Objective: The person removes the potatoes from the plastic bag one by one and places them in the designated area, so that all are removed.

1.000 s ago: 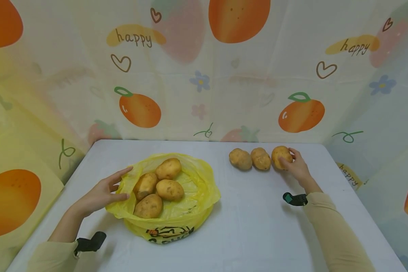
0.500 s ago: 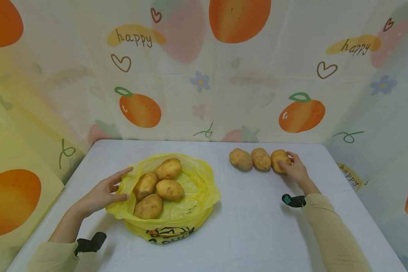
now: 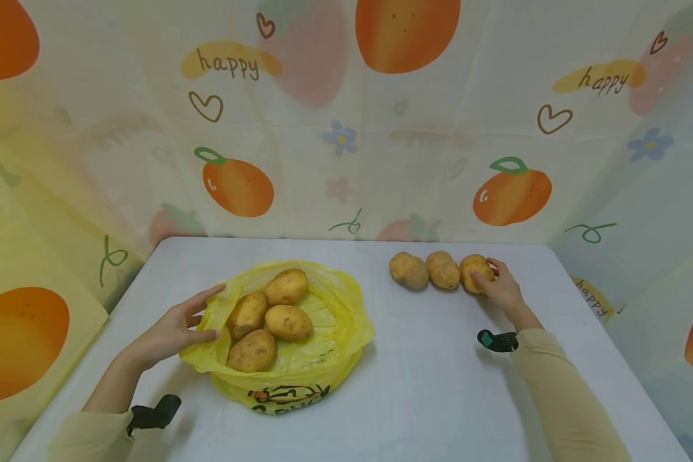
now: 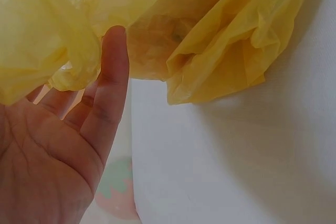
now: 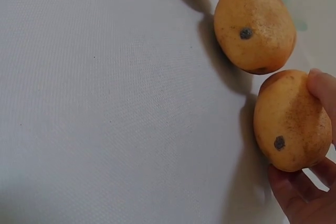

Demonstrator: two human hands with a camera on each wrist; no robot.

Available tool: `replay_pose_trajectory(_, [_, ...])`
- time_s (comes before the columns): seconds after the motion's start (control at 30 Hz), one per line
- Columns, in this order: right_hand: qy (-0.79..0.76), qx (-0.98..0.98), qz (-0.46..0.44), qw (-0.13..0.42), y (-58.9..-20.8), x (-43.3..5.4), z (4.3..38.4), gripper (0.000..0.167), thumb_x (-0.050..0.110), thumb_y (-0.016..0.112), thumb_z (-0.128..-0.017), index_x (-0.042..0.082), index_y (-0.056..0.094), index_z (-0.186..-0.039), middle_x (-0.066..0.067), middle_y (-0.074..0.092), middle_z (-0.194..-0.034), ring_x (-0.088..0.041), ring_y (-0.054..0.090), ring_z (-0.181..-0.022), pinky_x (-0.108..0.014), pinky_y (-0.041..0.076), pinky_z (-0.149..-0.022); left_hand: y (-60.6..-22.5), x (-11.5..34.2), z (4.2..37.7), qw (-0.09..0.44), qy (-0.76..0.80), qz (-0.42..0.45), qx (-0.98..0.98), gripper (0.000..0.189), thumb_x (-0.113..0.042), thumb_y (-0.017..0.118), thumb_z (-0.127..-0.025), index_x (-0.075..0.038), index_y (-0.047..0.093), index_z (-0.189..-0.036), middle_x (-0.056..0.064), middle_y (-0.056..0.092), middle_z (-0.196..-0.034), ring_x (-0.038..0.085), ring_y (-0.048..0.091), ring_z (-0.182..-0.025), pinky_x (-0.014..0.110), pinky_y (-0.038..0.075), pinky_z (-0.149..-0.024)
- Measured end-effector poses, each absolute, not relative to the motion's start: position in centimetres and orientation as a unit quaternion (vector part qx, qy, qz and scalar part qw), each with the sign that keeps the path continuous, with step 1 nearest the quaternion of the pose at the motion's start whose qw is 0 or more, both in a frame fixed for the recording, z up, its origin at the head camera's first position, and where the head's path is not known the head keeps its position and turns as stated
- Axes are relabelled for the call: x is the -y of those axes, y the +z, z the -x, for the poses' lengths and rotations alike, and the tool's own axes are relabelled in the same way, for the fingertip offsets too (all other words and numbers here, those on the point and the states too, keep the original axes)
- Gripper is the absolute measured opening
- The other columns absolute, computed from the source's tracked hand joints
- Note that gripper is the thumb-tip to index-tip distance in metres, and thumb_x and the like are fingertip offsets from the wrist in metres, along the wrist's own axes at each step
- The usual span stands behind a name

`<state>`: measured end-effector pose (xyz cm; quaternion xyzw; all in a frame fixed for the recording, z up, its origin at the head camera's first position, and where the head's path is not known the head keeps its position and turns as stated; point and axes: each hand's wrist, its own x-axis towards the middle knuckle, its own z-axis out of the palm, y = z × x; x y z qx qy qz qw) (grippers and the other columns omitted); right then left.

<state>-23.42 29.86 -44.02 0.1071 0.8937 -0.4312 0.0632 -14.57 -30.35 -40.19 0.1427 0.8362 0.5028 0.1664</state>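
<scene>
Head: your right hand (image 3: 505, 289) pinches the rightmost potato (image 3: 475, 272), well right of the yellow plastic bag (image 3: 353, 314); your left hand (image 3: 166, 331), fingers spread, touches its rim. Left wrist: finger straight against plastic. Right wrist: rightmost potato's just beside the middle potato (image 5: 257, 30).

A white tabletop (image 3: 416, 385) spreads across the lower half, its straight far edge meeting a pale printed cloth (image 3: 416, 160). The cloth fills the back and both sides, yellowish at far left, bluish-grey at far right. Printed on it are large oranges (image 3: 239, 188), two of them with green leaves; faded pink strawberries (image 3: 303, 64); brown outlined hearts (image 3: 205, 107); blue flowers (image 3: 339, 138) with yellow centres; green squiggles (image 3: 113, 256); and the word "happy" (image 3: 229, 63) lettered over yellow-orange smears.
</scene>
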Motion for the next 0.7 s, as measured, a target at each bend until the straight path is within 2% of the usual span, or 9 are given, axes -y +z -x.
replay_pose_trajectory(0.7, [-0.435,-0.892,-0.109,0.050,-44.47,-29.78,23.89,0.079,0.046,0.048,-0.092,0.002,0.011,-0.146,-0.030,0.020,-0.145,-0.044,0.022,-0.132,-0.054,0.024,-0.105,-40.02,30.25,14.49,0.171,0.510,-0.136,-0.832,0.080,-0.016,0.067,-0.084,-0.021,0.019,-0.148,0.019,0.020,-0.149,0.048,0.039,-0.122,0.030,0.052,-0.075])
